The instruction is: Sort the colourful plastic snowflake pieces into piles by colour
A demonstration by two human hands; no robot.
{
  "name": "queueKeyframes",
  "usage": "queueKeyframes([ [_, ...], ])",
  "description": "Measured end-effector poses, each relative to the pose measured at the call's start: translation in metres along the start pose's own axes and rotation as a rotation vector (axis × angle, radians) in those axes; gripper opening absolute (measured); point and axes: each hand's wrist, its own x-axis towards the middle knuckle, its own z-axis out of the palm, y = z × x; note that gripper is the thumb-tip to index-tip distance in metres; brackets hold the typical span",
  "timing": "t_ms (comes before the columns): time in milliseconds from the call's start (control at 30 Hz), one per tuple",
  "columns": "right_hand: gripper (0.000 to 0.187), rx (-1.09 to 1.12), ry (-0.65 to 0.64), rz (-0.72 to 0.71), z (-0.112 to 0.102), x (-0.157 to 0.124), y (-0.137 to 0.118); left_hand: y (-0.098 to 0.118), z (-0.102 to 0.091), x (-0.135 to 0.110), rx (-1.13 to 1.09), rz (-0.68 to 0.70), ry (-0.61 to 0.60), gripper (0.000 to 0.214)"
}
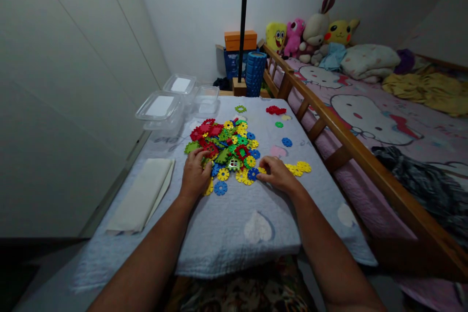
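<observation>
A heap of plastic interlocking pieces (223, 156) in red, green, yellow and blue lies on the cloth-covered table (234, 234). My left hand (195, 175) rests against the heap's left edge, its fingers spread over red and green pieces. At the right edge, the thumb and forefinger of my right hand (278, 173) close on a yellow flower-shaped disc (262, 170). Just left of those fingertips is a blue disc (253, 174). Another blue disc (220, 188) lies at the front of the heap. Beyond my right hand, several yellow discs (299, 169) form a row.
Clear plastic boxes (161, 109) with lids stand at the table's back left. A folded pale cloth (142, 195) lies at the left. Red pieces (276, 110) sit at the back right, near a single blue disc (287, 142). A wooden bed rail (329, 131) borders the right side.
</observation>
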Motion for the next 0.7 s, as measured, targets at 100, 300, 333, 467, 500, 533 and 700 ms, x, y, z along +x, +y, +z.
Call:
queueKeyframes([
  [100,0.018,0.075,0.006,0.034,-0.001,-0.001,-0.001,-0.002,0.001,0.000,0.000,0.004,-0.001,0.028],
  [300,0.013,0.188,0.131,0.043,-0.008,0.000,0.004,-0.007,0.004,0.000,0.018,0.013,0.016,0.030],
  [333,0.013,0.201,0.168,0.046,-0.011,0.000,0.006,-0.008,0.004,0.000,0.025,0.011,0.019,0.031],
  [467,0.018,0.245,0.352,0.108,-0.028,-0.005,0.025,-0.011,0.006,0.000,0.056,0.003,0.037,0.033],
  [500,0.019,0.252,0.389,0.138,-0.033,-0.007,0.031,-0.011,0.006,0.000,0.062,0.002,0.040,0.033],
  [533,0.021,0.257,0.418,0.171,-0.039,-0.010,0.037,-0.011,0.006,0.001,0.066,0.000,0.042,0.033],
  [700,0.021,0.248,0.472,0.311,-0.061,-0.025,0.067,-0.012,0.007,0.001,0.067,0.000,0.034,0.033],
])
